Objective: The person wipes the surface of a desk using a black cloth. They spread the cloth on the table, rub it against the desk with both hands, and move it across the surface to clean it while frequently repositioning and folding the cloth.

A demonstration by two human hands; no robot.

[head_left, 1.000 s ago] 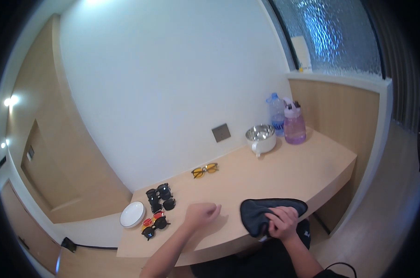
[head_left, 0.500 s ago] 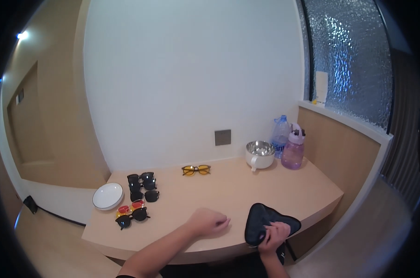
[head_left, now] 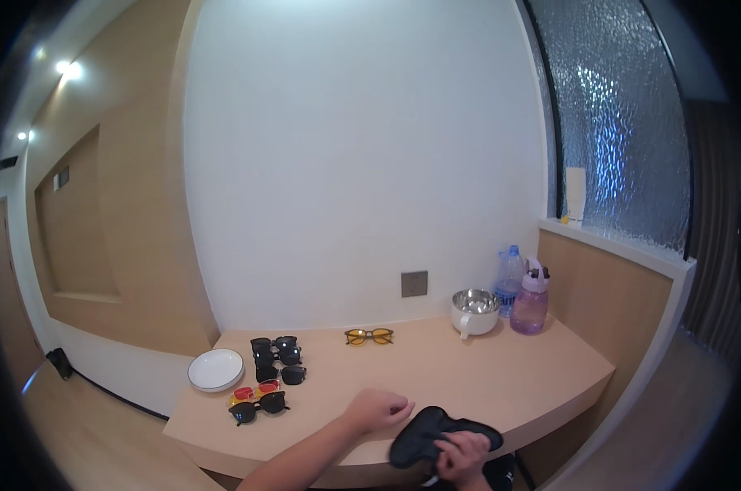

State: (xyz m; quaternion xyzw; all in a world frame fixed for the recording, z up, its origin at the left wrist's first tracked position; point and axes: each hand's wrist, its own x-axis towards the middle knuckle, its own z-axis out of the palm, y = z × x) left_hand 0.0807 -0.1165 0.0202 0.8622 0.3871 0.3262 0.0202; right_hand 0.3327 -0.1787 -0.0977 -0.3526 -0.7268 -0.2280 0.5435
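Note:
My right hand (head_left: 464, 455) grips a black pouch (head_left: 426, 435) with a rounded, roughly triangular outline at the table's front edge. The fingers lie over its near right part. Just left of the pouch, my left hand (head_left: 378, 409) is closed in a loose fist above the table, with nothing visible in it. Yellow-lensed glasses (head_left: 369, 336) lie near the wall. To the left, several pairs of dark sunglasses (head_left: 279, 356) lie in a column. Nearer me, black sunglasses (head_left: 259, 407) rest against red-lensed glasses (head_left: 256, 390), with some yellow showing beside them.
A white dish (head_left: 216, 371) sits at the table's left end. Toward the back right stand a white cup (head_left: 474, 314) with a steel inside, a clear blue bottle (head_left: 508, 282) and a purple bottle (head_left: 530, 306). A wooden partition (head_left: 603, 282) borders the right side.
The view has tilted upward, so the table sits lower in the picture. The pouch has moved left, closer to my left fist, and its outline has turned. My right hand still holds it.

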